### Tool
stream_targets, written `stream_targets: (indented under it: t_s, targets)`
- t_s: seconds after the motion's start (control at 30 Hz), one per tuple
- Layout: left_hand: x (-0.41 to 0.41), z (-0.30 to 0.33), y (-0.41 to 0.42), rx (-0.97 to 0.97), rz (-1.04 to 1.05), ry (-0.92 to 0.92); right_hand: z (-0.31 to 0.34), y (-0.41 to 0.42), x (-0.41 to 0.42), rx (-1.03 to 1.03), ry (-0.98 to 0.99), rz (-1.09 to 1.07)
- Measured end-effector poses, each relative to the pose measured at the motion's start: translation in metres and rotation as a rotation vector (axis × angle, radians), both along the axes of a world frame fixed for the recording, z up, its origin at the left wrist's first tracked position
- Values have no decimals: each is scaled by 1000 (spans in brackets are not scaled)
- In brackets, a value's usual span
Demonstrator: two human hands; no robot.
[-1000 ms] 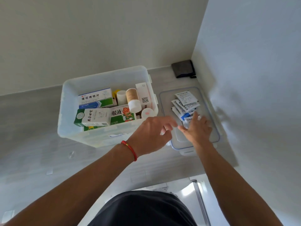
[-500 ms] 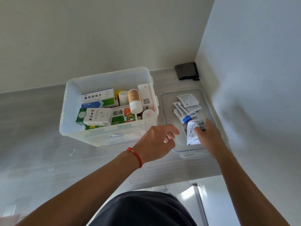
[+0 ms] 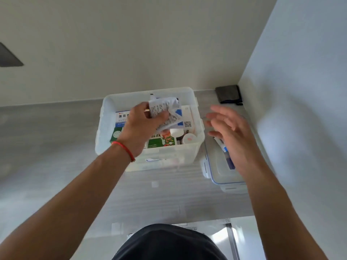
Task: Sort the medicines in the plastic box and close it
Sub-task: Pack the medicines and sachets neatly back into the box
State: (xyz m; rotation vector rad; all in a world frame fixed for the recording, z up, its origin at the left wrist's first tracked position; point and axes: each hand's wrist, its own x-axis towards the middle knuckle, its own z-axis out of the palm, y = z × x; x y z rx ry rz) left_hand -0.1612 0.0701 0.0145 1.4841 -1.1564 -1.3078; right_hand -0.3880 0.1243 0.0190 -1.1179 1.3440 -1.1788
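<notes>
so right now the left hand (image 3: 142, 126) is over the open plastic box (image 3: 150, 160), fingers closed around a bunch of white medicine sachets (image 3: 165, 113) with small black print, holding them above the stuff already inside. the box sits on the grey desk (image 3: 56, 147) near the back wall, and it's pretty full: a white and blue carton (image 3: 122, 118) at the back left, a green carton (image 3: 162, 140) lying toward the front, a tall white carton with a qr code (image 3: 187, 119) on the right side, plus a small round pink-topped lid (image 3: 189, 138) in the front right corner. the right hand (image 3: 231, 136) is off to the right of the box, open with fingers spread, holding nothing, hovering over the clear lid (image 3: 221, 177) that lies flat on the desk just beside the box. a few more sachets (image 3: 223, 149) are on that lid, mostly hidden under the hand. there's a red string bracelet (image 3: 124, 148) on the left wrist, and a dark pouch (image 3: 228, 94) sits in the far corner against the wall.
</notes>
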Motion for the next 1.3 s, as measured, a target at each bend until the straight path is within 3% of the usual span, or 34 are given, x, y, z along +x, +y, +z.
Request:
stream_targets:
  t_s: [0.1, 0.2, 0.27, 0.33, 0.4, 0.5, 0.73, 0.9, 1.07, 1.17, 1.3]
  targets:
    - [26, -11, -35, 123, 89, -42, -5, 4, -13, 27, 37, -18]
    - [35, -20, -46, 202, -10, -570, -22, 0, -22, 88, 46, -88]
    - [28, -23, -36, 96, -76, -767, -43, -6, -33, 151, 70, -152]
    - [13, -25, -20, -104, -137, -806, -71, -15, -47, 227, 149, -230]
    - [-10, -28, -6, -294, -191, -793, -103, -24, -62, 291, 371, -299]
    - [-41, -38, 6, -409, -250, -852, -139, -41, -83, 333, 652, -329]
    - [-59, -60, 12, -421, -308, -1225, -179, -95, -103, 310, 1055, -34]
    - [-61, -64, 11, -391, -266, -1282, -193, -117, -109, 415, 991, 98]
    - [-62, -64, 12, -375, -246, -1283, -206, -101, -107, 189, 1340, 106]
    - [-62, -66, 12, -376, -241, -1289, -199, -98, -117, 131, 1287, 72]
    - [-61, -69, 12, -399, -225, -1238, -161, -91, -123, 126, 927, -298]
